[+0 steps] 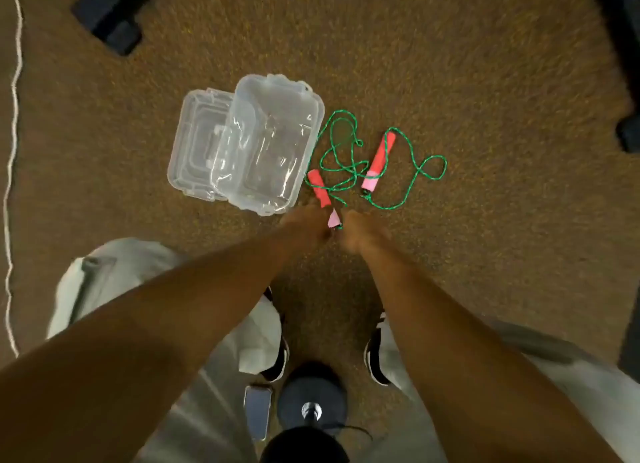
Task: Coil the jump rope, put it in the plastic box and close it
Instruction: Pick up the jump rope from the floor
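1. The biggest worry I see is the green rope (349, 161). It lies in a messy tangle on the brown floor (485, 81), just beside the plastic box (266, 143). If I pull one end fast, I think the loops could pull into a knot, and then it will not coil.

2. The box is open, and its clear lid (194, 143) lies flat on the far side from the rope. The rope runs close along the box edge. A hard tug might drag or tip the box.

3. My left hand (304, 225) and right hand (360, 230) are both down at the near handle (320, 190), at its pale pink end. The picture is blurry there. I cannot tell if either hand is gripping it or only touching it. A weak hold could let the handle slip and drop.

4. The far handle (379, 161) lies apart, with rope looping out past it. It could snag on the tangle when the rope gets pulled in.

5. A small worry: a loose coil may spring up, and then the lid will not shut.
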A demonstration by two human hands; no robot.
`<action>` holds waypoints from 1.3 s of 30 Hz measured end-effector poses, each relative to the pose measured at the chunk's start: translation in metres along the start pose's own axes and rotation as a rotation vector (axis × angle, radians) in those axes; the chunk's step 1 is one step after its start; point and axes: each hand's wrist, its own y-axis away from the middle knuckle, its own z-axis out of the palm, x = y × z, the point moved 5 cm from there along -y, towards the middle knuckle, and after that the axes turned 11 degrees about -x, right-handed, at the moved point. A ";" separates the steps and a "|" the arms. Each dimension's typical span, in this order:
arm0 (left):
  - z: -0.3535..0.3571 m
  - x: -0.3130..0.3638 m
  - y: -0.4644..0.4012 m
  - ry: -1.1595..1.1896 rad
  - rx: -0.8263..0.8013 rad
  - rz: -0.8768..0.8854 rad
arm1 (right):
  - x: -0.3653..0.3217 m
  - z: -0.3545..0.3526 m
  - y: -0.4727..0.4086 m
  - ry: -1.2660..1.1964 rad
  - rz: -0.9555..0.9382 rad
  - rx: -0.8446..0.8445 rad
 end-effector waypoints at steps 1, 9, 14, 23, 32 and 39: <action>0.006 -0.002 -0.013 -0.039 0.001 -0.002 | 0.005 0.009 -0.011 -0.011 0.022 -0.005; 0.044 0.003 -0.084 -0.443 0.180 0.120 | 0.047 0.046 -0.076 0.027 0.109 -0.024; 0.051 0.007 -0.100 -0.540 0.196 0.079 | 0.049 0.046 -0.082 0.080 0.109 0.004; 0.070 -0.001 -0.101 -0.661 0.170 0.129 | 0.047 0.054 -0.067 0.180 0.052 0.041; 0.033 -0.002 -0.079 -0.093 0.253 0.459 | 0.046 0.045 -0.049 0.123 0.025 0.153; -0.048 0.009 -0.021 0.244 0.184 0.398 | 0.021 -0.019 0.001 0.012 -0.184 0.474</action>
